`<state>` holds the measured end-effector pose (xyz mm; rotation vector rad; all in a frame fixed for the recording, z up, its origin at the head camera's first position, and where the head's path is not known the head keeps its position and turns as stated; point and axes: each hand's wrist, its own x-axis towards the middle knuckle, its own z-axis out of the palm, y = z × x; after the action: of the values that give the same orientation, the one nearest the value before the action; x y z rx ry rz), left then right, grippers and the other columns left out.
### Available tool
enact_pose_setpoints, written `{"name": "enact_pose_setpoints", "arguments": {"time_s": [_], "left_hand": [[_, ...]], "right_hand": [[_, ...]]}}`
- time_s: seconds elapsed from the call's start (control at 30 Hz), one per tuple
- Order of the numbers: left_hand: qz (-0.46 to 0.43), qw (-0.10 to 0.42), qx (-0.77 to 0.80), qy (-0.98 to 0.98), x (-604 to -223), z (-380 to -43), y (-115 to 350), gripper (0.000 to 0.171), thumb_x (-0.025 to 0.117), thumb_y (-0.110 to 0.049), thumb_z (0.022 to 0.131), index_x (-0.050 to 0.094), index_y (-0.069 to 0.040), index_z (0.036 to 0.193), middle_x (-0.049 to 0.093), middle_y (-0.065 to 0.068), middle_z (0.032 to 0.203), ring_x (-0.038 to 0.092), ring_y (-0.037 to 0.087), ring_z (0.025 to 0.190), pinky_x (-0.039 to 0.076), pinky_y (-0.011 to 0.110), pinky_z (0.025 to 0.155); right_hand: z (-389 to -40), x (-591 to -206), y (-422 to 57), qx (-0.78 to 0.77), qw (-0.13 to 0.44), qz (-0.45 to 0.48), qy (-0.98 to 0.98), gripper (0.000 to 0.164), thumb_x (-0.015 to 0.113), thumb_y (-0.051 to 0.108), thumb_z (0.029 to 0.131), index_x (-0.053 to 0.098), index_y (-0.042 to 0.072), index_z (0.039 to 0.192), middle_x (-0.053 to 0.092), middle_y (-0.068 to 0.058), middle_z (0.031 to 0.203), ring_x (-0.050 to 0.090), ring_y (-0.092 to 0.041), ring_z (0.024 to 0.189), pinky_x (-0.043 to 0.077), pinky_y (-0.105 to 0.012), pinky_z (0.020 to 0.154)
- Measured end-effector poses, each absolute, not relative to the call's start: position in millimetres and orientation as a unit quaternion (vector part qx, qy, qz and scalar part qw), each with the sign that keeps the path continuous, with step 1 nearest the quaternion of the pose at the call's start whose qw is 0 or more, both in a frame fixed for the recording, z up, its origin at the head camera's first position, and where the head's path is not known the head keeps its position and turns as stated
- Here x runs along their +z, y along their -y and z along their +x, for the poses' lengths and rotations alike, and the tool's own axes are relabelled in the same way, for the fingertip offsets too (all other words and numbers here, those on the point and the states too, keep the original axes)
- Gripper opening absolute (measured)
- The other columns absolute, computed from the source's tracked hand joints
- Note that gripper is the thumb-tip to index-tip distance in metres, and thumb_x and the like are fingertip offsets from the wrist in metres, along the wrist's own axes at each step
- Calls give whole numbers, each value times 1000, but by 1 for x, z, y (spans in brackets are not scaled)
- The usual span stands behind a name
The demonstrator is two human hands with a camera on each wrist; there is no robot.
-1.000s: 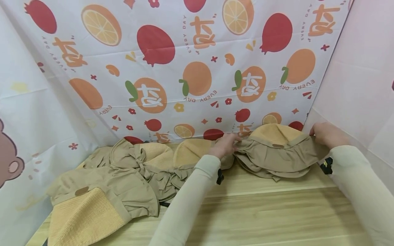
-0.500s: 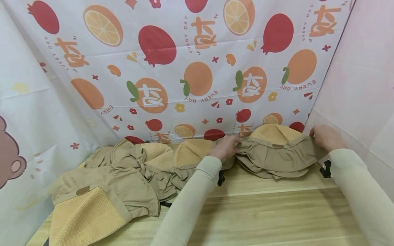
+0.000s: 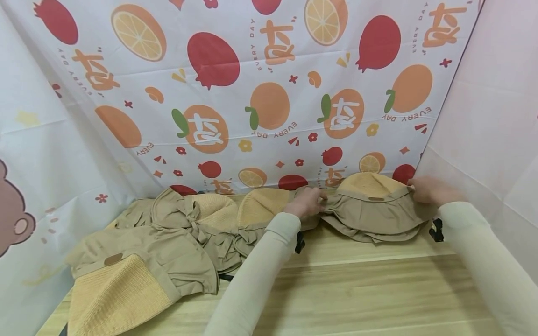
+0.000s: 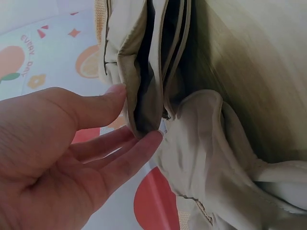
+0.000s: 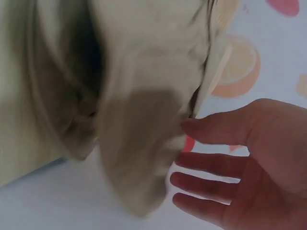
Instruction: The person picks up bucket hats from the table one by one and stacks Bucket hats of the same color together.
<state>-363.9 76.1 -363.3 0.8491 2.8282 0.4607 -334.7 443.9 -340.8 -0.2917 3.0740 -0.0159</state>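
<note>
A sun hat (image 3: 374, 214) with a straw-coloured woven crown, tan fabric brim and small brown tag sits against the back cloth at the right. Brim layers show beneath it; whether they belong to another hat I cannot tell. My left hand (image 3: 307, 201) pinches the brim's left end, thumb on one side and fingertips behind, as the left wrist view shows. At the hat's right side is my right hand (image 3: 435, 190), blurred in the head view. In the right wrist view its thumb touches the hat's edge, and its fairly straight fingers (image 5: 206, 184) are spread alongside the brim.
More sun hats of the same kind lie to the left, two with crowns up (image 3: 262, 207) along the back. One hat (image 3: 122, 294) lies at the front left, its crown toward me. Fruit-print cloth (image 3: 269, 60) hangs behind the wooden table (image 3: 357, 294); a pale wall stands right.
My right hand has moved left, and the hat's right side has shifted slightly left and down with its crown lower. My left hand has stayed at the brim's left end.
</note>
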Motion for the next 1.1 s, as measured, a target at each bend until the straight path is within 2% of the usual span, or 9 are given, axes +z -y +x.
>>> {"name": "enact_pose_setpoints", "arguments": {"time_s": [0.13, 0.2, 0.3, 0.37, 0.43, 0.5, 0.63, 0.8, 1.1], "left_hand": [[289, 66, 136, -945, -364, -363, -77, 40, 67, -22, 101, 65, -21, 142, 63, 1, 145, 56, 20, 135, 49, 35, 109], [290, 61, 139, -945, -363, -362, -78, 40, 68, -23, 101, 65, -22, 141, 64, 1, 144, 58, 20, 133, 50, 34, 107], [296, 48, 150, -942, -361, -361, -81, 39, 68, -23, 101, 66, -22, 140, 65, 2, 142, 61, 19, 128, 52, 32, 102], [297, 41, 163, -940, -359, -360, -83, 38, 68, -21, 101, 67, -21, 139, 65, 3, 142, 62, 18, 126, 53, 32, 100], [296, 36, 170, -939, -359, -360, -84, 37, 67, -19, 101, 68, -20, 138, 64, 4, 143, 62, 19, 126, 54, 32, 99], [290, 41, 177, -940, -361, -359, -86, 37, 66, -17, 102, 68, -20, 138, 63, 4, 144, 62, 18, 126, 54, 32, 99], [275, 47, 170, -945, -368, -360, -87, 36, 65, -18, 102, 68, -21, 138, 65, 2, 141, 62, 17, 126, 53, 33, 101], [278, 43, 155, -947, -377, -362, -89, 33, 65, -16, 102, 71, -21, 134, 69, 0, 136, 63, 17, 125, 52, 34, 105], [260, 78, 154, -950, -385, -361, -90, 43, 58, -2, 102, 67, -21, 139, 64, 0, 144, 57, 17, 135, 50, 37, 111]], "right_hand": [[-340, -342, -422, -34, 22, -131, -991, 40, 56, 13, 101, 58, -12, 132, 63, -38, 125, 61, -55, 115, 48, -66, 100], [-342, -342, -411, -61, 36, -140, -988, 51, 57, 20, 104, 49, -12, 143, 55, -42, 136, 52, -59, 128, 42, -69, 106], [-343, -344, -397, -100, 68, -142, -982, 67, 55, 32, 106, 34, -10, 154, 35, -47, 151, 31, -65, 142, 33, -75, 111], [-344, -346, -391, -120, 87, -137, -979, 75, 55, 38, 106, 27, -9, 157, 19, -52, 154, 20, -69, 144, 28, -77, 112], [-344, -351, -387, -128, 97, -131, -978, 80, 56, 43, 104, 25, -8, 158, 9, -55, 154, 17, -72, 143, 27, -78, 112], [-344, -358, -384, -118, 97, -127, -980, 82, 57, 47, 103, 28, -6, 158, 7, -56, 153, 18, -74, 141, 28, -78, 111], [-349, -377, -383, -101, 109, -108, -983, 86, 53, 61, 101, 27, 4, 161, 5, -52, 156, 10, -74, 143, 20, -81, 112], [-354, -389, -383, -114, 147, -78, -979, 96, 47, 75, 95, 19, 15, 165, -5, -46, 161, 1, -76, 143, 11, -87, 108], [-350, -383, -374, -123, 175, -57, -975, 95, 51, 70, 97, 16, 15, 166, -8, -41, 164, -3, -67, 149, 16, -85, 109]]}}
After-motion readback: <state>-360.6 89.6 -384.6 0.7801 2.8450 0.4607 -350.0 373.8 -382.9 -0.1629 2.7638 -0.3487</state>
